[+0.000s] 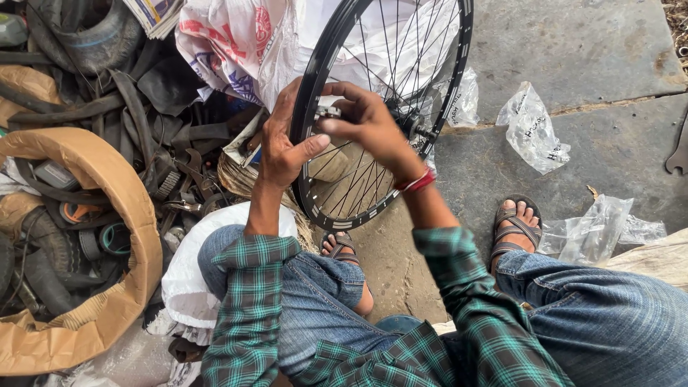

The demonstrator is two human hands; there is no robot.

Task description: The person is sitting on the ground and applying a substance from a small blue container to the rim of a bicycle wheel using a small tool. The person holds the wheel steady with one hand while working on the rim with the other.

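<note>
Your left hand grips the black wheel rim standing between your knees; your right hand pinches what may be a small spoke tool. Spokes look fitted; adjusting seems unfinished.

A grey, cracked concrete floor carries crumpled clear plastic bags, a steel wrench at the right edge, a brown cardboard-wrapped tyre, and a heap of black rubber inner tubes on the left.
</note>
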